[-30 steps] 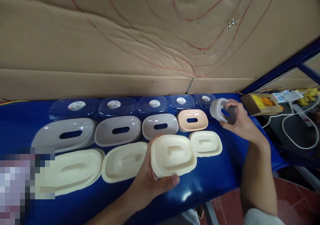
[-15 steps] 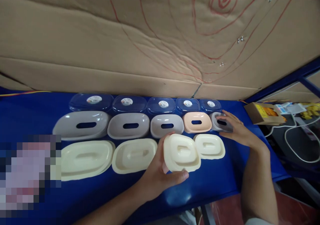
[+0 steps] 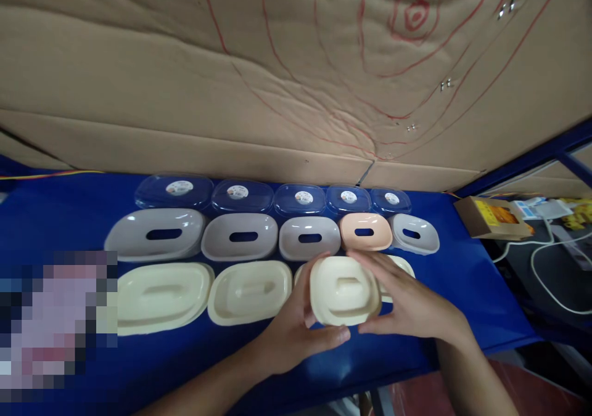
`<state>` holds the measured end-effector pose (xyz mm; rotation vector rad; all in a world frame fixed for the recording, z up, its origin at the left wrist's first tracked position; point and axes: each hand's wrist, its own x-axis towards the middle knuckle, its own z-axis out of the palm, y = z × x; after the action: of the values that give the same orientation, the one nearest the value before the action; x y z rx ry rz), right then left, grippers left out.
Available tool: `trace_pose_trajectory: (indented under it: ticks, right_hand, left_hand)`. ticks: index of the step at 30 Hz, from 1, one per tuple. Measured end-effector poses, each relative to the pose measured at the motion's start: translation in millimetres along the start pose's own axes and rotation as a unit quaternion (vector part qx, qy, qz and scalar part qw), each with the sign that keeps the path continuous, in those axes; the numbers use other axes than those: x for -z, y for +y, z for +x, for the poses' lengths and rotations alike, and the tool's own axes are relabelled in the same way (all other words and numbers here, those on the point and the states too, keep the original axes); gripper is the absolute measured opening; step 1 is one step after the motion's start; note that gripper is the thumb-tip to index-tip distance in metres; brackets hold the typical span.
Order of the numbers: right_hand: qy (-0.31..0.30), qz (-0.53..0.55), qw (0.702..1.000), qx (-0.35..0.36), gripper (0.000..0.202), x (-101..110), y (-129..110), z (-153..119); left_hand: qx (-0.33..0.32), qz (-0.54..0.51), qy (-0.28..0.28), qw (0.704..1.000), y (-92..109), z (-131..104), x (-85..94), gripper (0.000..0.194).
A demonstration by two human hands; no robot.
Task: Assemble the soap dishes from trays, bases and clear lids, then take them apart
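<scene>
Both hands are around a small cream plastic dish (image 3: 345, 288) with rounded corners and a raised oval in its middle, lifted at the front of the rows. My left hand (image 3: 300, 323) grips its left side, thumb along the near edge. On the right side, my right hand (image 3: 407, 299) curves its fingers over the far edge and its thumb beneath the near corner. Another cream dish (image 3: 403, 264) is partly hidden behind my right hand. To the left lie two larger cream dishes, a medium one (image 3: 252, 291) and a large one (image 3: 161, 296).
Behind is a row of grey slotted trays (image 3: 240, 237) with one peach tray (image 3: 366, 231), then clear lids (image 3: 300, 200) with round stickers. The blue table (image 3: 467, 280) meets a cardboard wall (image 3: 185, 95). A cardboard box (image 3: 490, 217) and white cable stand right. A pixelated patch covers the left.
My right hand has left the small grey tray at the right end and come left to the cream dish. My left hand still holds that dish. The view has shifted slightly.
</scene>
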<state>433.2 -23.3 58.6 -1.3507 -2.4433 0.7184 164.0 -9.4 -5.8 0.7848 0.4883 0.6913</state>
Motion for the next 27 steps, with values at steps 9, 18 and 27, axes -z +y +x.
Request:
trace_pose_trajectory:
  ticks: [9, 18, 27]
  right_hand:
    - [0.157, -0.137, 0.923, -0.322, 0.100, 38, 95, -195]
    - [0.073, -0.147, 0.925, -0.341, 0.081, 34, 118, -195]
    - [0.119, -0.085, 0.955, -0.256, 0.072, 27, 125, -182]
  left_hand:
    - [-0.021, 0.144, -0.063, 0.987, 13, -13, -5.8, 0.068]
    - [-0.065, 0.215, -0.084, 0.971, -1, -11, -9.5, 0.046]
    - [-0.153, 0.272, -0.061, 0.948, 46, -45, -16.0, 0.025]
